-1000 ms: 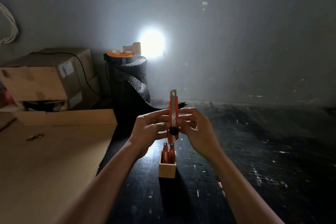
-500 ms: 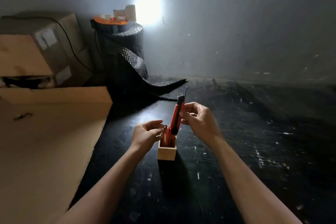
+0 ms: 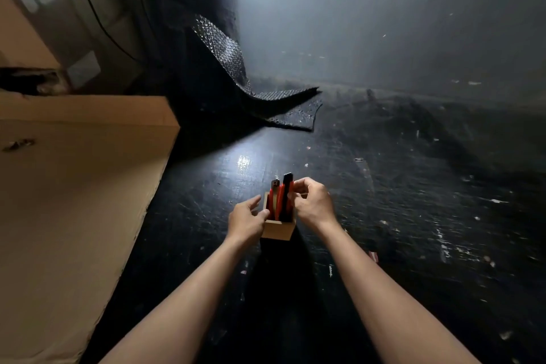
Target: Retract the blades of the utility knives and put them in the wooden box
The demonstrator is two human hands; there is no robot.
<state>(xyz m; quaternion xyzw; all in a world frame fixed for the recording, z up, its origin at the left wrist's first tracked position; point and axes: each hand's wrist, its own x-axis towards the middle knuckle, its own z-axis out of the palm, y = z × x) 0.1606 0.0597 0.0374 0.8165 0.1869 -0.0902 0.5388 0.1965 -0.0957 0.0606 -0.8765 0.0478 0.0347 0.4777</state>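
Dark scratched tabletop (image 3: pixel 384 216) now carries the wooden box (image 3: pixel 277 232) with the utility knife (image 3: pixel 285 190) I held up blade-out a second ago dropped in beside the other knives (image 3: pixel 274 196), my right hand (image 3: pixel 314 205) still pinching it, my left hand (image 3: pixel 245 220) resting loose-fingered against the box, so this one looks nearly stowed.

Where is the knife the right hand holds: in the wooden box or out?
In. The held knife stands upright, lower end inside the wooden box beside a second knife; the right hand pinches its upper part.

black bubble-wrap roll (image 3: pixel 204 23), cardboard boxes (image 3: pixel 38 26), cardboard sheet (image 3: pixel 74 201), scuffed black tabletop (image 3: pixel 413 216)
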